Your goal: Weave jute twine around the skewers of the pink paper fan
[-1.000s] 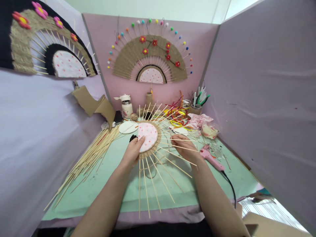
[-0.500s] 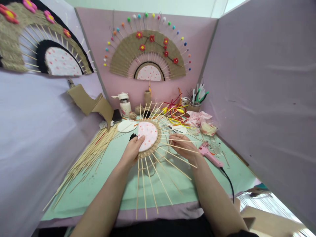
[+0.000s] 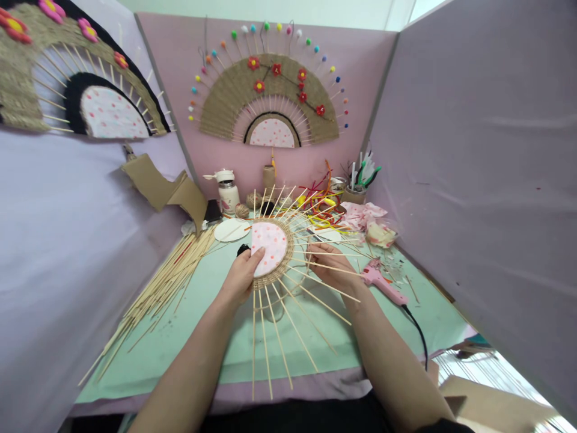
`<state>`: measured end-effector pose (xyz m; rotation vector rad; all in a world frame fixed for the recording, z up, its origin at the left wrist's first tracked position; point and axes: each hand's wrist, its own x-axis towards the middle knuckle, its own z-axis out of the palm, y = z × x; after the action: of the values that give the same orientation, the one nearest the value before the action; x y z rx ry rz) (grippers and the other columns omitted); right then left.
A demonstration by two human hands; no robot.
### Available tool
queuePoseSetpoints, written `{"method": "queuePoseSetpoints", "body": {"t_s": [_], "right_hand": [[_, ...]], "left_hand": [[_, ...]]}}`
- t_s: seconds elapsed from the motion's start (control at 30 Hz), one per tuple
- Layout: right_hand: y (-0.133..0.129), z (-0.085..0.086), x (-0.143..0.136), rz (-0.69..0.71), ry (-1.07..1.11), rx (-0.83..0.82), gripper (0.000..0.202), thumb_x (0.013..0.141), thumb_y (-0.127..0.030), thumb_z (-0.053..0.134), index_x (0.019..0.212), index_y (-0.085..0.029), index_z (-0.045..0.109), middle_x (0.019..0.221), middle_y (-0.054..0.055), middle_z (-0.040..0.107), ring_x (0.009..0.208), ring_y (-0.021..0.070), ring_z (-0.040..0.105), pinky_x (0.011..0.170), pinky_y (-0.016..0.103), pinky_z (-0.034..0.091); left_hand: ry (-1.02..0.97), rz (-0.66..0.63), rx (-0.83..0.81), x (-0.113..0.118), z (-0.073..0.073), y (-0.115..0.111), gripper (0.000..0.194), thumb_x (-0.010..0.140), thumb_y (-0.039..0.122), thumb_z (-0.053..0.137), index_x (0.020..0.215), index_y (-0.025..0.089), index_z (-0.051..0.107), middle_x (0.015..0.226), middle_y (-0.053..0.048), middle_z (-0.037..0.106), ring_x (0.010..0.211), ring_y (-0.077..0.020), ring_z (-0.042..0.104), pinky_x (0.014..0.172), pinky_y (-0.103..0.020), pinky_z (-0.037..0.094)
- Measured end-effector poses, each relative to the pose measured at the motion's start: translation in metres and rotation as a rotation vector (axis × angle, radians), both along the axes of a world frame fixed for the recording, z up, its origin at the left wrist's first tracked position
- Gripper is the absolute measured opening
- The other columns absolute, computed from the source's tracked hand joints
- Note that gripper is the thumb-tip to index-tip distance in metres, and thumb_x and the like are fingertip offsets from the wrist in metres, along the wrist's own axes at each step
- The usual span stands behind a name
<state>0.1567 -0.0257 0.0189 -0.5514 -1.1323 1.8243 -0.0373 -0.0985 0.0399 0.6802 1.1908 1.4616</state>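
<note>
My left hand (image 3: 243, 273) grips a half-round fan frame (image 3: 269, 243) by its straight side, thumb on the white cloth with pink dots. Thin wooden sticks (image 3: 300, 288) spread out from its curved edge, towards the right, the back and me. Rows of twine (image 3: 291, 246) are woven round that edge. Among the right-hand sticks, my right hand (image 3: 331, 264) is closed with thumb and fingertips pinched on a strand of twine (image 3: 307, 264). A loose loop of this twine hangs under the sticks. The fingers of my left hand behind the frame are hidden.
Loose sticks (image 3: 166, 276) lie in a heap at left. A pink glue gun (image 3: 383, 285) with a black cord rests right of my right hand. Behind stand a bottle (image 3: 228, 195), twine balls (image 3: 242, 210), coloured pipe cleaners (image 3: 322, 201) and pink cloth (image 3: 363, 213). Finished fans (image 3: 270, 90) hang on the partitions.
My right hand has shifted slightly left, closer to the woven edge. The frame has turned a little, its near sticks swinging slightly to the right. My left hand keeps its hold.
</note>
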Motion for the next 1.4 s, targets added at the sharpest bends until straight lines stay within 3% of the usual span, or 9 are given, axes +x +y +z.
{"method": "queuePoseSetpoints", "body": {"t_s": [0.2, 0.77, 1.0, 1.13, 1.27, 1.4], "right_hand": [[0.003, -0.004, -0.001, -0.012, 0.03, -0.006, 0.02, 0.069, -0.031, 0.079, 0.071, -0.019, 0.063, 0.063, -0.004, 0.054, 0.058, 0.0084, 0.045, 0.056, 0.023, 0.034], [-0.003, 0.006, -0.001, -0.036, 0.048, -0.035, 0.03, 0.062, -0.031, 0.084, 0.063, -0.019, 0.057, 0.06, -0.005, 0.047, 0.056, 0.0077, 0.04, 0.052, 0.021, 0.035], [0.0, 0.007, -0.001, -0.111, -0.008, -0.018, 0.029, 0.062, -0.039, 0.081, 0.078, -0.02, 0.066, 0.067, -0.003, 0.056, 0.056, 0.0086, 0.047, 0.051, 0.023, 0.037], [0.001, 0.006, -0.001, -0.21, -0.084, 0.051, 0.03, 0.062, -0.04, 0.08, 0.082, -0.02, 0.068, 0.07, 0.0, 0.061, 0.057, 0.0114, 0.051, 0.054, 0.026, 0.04], [-0.002, 0.001, -0.005, -0.405, -0.135, 0.172, 0.022, 0.063, -0.036, 0.08, 0.075, -0.022, 0.067, 0.067, -0.002, 0.059, 0.059, 0.0125, 0.048, 0.057, 0.027, 0.038], [-0.01, -0.001, -0.005, -0.645, -0.186, 0.423, 0.013, 0.072, -0.032, 0.075, 0.081, -0.026, 0.067, 0.072, -0.001, 0.056, 0.065, 0.0152, 0.047, 0.062, 0.03, 0.039]], "left_hand": [[-0.005, -0.009, -0.002, 0.0, 0.001, 0.0, 0.015, 0.083, 0.024, 0.063, 0.089, 0.01, 0.061, 0.072, -0.009, 0.073, 0.055, -0.0151, 0.067, 0.051, -0.022, 0.051], [0.012, -0.01, -0.017, 0.001, -0.001, 0.001, 0.013, 0.086, 0.023, 0.06, 0.087, 0.011, 0.062, 0.071, -0.009, 0.074, 0.054, -0.0148, 0.067, 0.052, -0.022, 0.053], [0.005, 0.074, 0.019, 0.001, 0.002, 0.002, 0.011, 0.084, 0.022, 0.061, 0.087, 0.011, 0.062, 0.07, -0.008, 0.073, 0.057, -0.0159, 0.067, 0.05, -0.022, 0.051], [-0.009, 0.098, 0.03, -0.001, 0.003, 0.002, 0.012, 0.085, 0.022, 0.06, 0.089, 0.011, 0.062, 0.07, -0.008, 0.073, 0.058, -0.0162, 0.068, 0.054, -0.024, 0.053], [-0.071, 0.057, 0.023, -0.003, 0.004, 0.001, 0.014, 0.086, 0.021, 0.059, 0.09, 0.009, 0.064, 0.068, -0.008, 0.073, 0.054, -0.0154, 0.066, 0.054, -0.024, 0.054], [-0.155, 0.009, -0.014, -0.004, 0.006, 0.001, 0.016, 0.088, 0.018, 0.054, 0.09, 0.007, 0.066, 0.067, -0.01, 0.073, 0.052, -0.0151, 0.066, 0.054, -0.024, 0.055]]}}
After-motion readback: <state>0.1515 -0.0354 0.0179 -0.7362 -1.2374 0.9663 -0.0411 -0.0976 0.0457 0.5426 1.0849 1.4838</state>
